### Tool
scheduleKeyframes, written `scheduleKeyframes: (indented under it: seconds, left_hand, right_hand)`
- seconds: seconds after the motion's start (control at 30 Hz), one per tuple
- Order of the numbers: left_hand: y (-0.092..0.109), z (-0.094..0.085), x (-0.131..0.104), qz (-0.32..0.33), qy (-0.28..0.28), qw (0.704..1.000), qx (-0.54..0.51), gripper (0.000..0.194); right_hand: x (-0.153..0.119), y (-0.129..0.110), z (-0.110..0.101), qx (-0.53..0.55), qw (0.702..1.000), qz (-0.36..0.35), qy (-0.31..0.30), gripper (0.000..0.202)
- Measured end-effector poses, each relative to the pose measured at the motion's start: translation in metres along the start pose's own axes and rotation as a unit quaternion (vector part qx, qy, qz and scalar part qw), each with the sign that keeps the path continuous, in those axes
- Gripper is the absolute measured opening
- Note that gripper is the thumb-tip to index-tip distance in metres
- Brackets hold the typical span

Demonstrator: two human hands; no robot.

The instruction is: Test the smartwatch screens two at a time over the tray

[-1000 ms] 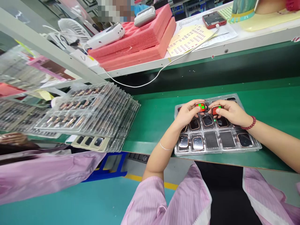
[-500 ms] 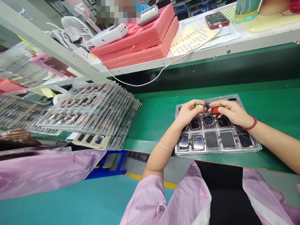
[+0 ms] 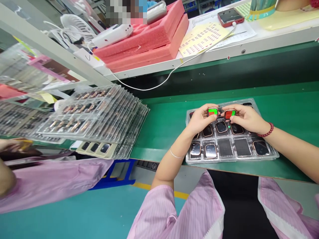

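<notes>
My left hand (image 3: 201, 119) is closed on a smartwatch without a strap (image 3: 212, 112), its lit screen green and red, thumb at the lower edge. A second smartwatch (image 3: 229, 115), with a red and green screen, is gripped in my right hand (image 3: 245, 117). Both are held side by side above a clear plastic tray (image 3: 270, 155). In the tray's pockets lie several dark-screened watches, among them one (image 3: 221, 126) just below my hands and one (image 3: 260, 148) at the near right corner. Two pockets in the near row hold no watch.
Left on the green bench (image 3: 164, 132) rises a tall stack of clear trays (image 3: 119, 122) filled with watches. Red foam blocks (image 3: 149, 43), a phone (image 3: 230, 16) and a white cable (image 3: 149, 89) are on and along the shelf above. A co-worker's pink sleeve (image 3: 57, 176) is at far left.
My thumbs have shifted on the watches, and more of the left screen's green and the right screen's colours shows. At far left the co-worker's arm has moved.
</notes>
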State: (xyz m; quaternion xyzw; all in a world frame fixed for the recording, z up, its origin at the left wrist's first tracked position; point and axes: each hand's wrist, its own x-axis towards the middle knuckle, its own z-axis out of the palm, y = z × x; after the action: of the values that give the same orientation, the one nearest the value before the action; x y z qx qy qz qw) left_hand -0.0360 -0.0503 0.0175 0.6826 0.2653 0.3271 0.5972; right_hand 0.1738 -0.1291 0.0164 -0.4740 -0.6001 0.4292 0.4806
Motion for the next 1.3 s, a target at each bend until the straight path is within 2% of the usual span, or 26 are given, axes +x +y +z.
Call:
scheduleKeyframes:
  seconds: [0.13, 0.37, 0.57, 0.87, 1.07, 1.3]
  left_hand:
    - [0.003, 0.000, 0.000, -0.014, 0.008, 1.000, -0.001, 0.045]
    - [-0.001, -0.001, 0.000, 0.001, 0.000, 1.000, -0.003, 0.038]
    - [-0.006, -0.002, 0.001, 0.011, -0.010, 1.000, -0.011, 0.042]
    - [-0.004, -0.001, 0.001, -0.008, -0.006, 1.000, -0.025, 0.035]
    - [-0.002, -0.002, 0.000, -0.020, -0.010, 1.000, 0.010, 0.042]
    - [-0.008, -0.003, 0.001, 0.003, -0.019, 1.000, -0.018, 0.052]
  right_hand:
    - [0.000, -0.001, 0.000, 0.013, 1.000, 0.024, 0.005, 0.026]
    - [0.000, -0.003, 0.001, 0.012, 0.999, 0.026, 0.016, 0.021]
    - [0.000, 0.001, 0.000, 0.009, 1.000, 0.004, 0.018, 0.033]
    - [0.000, 0.001, -0.001, -0.020, 1.000, 0.000, 0.011, 0.031]
    - [0.000, 0.002, 0.000, -0.006, 1.000, -0.004, 0.010, 0.033]
    - [-0.001, 0.004, -0.001, -0.011, 1.000, -0.003, 0.008, 0.037]
